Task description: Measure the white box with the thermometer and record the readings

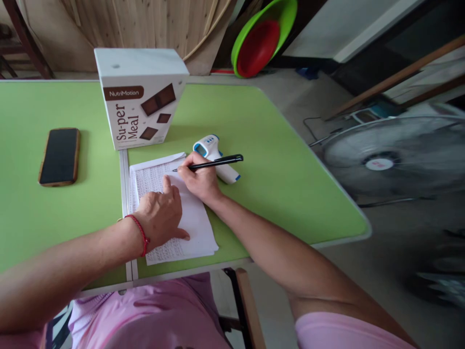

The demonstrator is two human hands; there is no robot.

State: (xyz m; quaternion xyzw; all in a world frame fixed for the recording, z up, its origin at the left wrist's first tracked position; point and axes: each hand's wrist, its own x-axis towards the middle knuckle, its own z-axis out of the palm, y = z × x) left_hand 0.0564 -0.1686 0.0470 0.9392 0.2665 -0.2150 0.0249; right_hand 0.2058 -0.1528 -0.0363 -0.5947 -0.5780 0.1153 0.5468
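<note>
My right hand [201, 179] grips a black pen [221, 161], its tip at the upper part of a white sheet of paper [198, 228]. Rows of small handwriting cover the sheet's left side, and more paper shows beneath it. My left hand [162, 213] lies on the paper with the index finger stretched toward the pen tip and the thumb spread out. A red braided bracelet [140, 235] circles that wrist. Just behind my right hand lies a white and blue infrared thermometer [227, 172], partly covered by the hand and pen.
A white box [141, 106] stands upright behind the paper on the green table [290, 194]. To the left lies a dark phone [60, 157] in a brown case. A floor fan [381, 162] stands beyond the table's right edge; green and red basins [257, 48] lean behind.
</note>
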